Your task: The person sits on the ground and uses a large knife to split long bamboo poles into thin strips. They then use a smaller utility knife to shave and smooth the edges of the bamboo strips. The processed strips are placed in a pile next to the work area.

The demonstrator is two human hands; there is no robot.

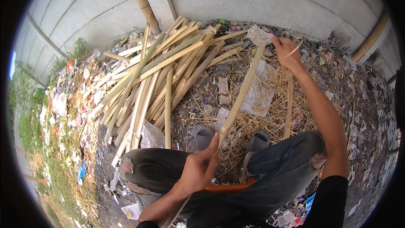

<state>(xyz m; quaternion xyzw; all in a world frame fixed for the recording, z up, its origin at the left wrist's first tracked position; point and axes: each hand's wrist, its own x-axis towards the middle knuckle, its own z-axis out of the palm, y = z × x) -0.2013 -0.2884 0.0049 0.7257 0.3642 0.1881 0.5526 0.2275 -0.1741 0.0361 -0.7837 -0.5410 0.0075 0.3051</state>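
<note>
My left hand (197, 169) is closed around the lower part of a long bamboo strip (244, 90), its index finger lying along the strip. The strip slants up and away to the right, and a narrow length shows again below my wrist. Near its far end is a rough grey chunk (256, 35) that looks like concrete. My right hand (287, 51) is beside that chunk, fingers curled, thumb at the chunk's edge. A thin pale sliver (295, 49) crosses its fingers. What the curled fingers hold is hidden.
A large pile of split bamboo (168, 67) lies to the left, before a concrete panel wall (270, 4). Shavings (274, 122) and a clear plastic sheet (259, 93) cover the ground ahead of my grey shoes (258, 140). Litter and green weeds (31, 122) spread at far left.
</note>
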